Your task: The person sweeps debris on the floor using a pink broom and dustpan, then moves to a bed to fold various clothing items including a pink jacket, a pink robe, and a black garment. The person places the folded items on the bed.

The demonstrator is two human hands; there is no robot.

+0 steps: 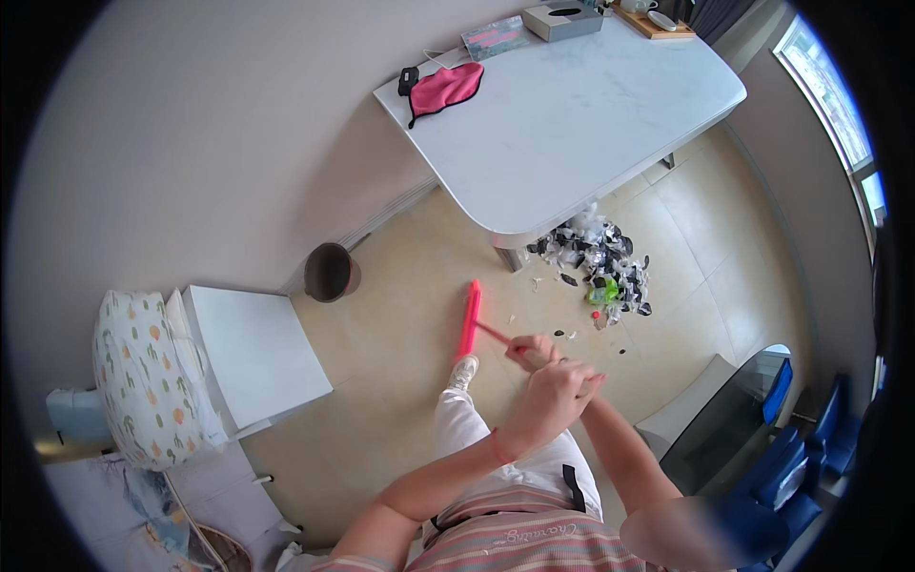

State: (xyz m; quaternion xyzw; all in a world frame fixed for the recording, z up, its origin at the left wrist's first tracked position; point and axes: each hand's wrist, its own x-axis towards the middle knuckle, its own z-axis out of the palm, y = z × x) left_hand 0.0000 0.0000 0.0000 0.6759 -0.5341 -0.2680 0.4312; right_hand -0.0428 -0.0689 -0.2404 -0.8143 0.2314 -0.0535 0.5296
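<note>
Honestly, pink broom [471, 319] looks light, stiff; I'd grip the handle [494, 333], where left hand [556, 405] and right hand [534, 352] curl their fingers.

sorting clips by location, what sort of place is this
Probably a living or dining room in a home, judging by the long, round-cornered white table, the white cactus-print fabric bundle and the round grey-brown waste bin.
</note>
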